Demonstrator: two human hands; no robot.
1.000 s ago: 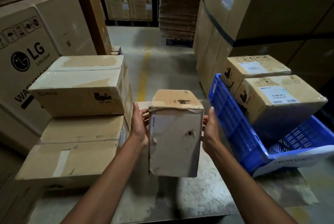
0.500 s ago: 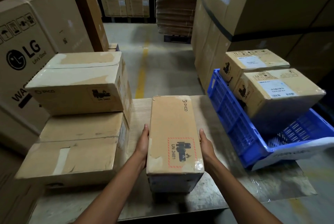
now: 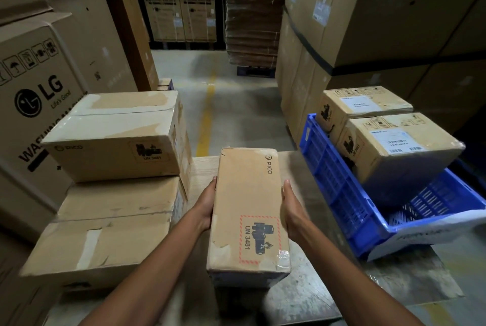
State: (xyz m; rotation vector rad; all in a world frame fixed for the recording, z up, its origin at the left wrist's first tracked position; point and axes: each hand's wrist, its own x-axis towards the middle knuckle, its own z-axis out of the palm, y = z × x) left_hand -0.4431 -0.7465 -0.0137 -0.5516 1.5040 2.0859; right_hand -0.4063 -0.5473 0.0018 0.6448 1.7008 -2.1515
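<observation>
Palms are pressing the long sides of the PICO carton [image 3: 247, 207], left hand [image 3: 207, 207] and right hand [image 3: 293, 210] equally near, fingers straight, neither curling round it. The carton is lying mid-way across the tabletop [image 3: 302, 294], long axis running away from the near edge. Farther right, a blue crate [image 3: 331, 181] is holding two labelled cartons [image 3: 394, 152], one behind the other.

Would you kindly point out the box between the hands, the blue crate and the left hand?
box [image 3: 247, 194], head view, bare top face.
blue crate [image 3: 331, 183], head view, side wall facing the box.
left hand [image 3: 206, 204], head view, back of the hand.
</observation>
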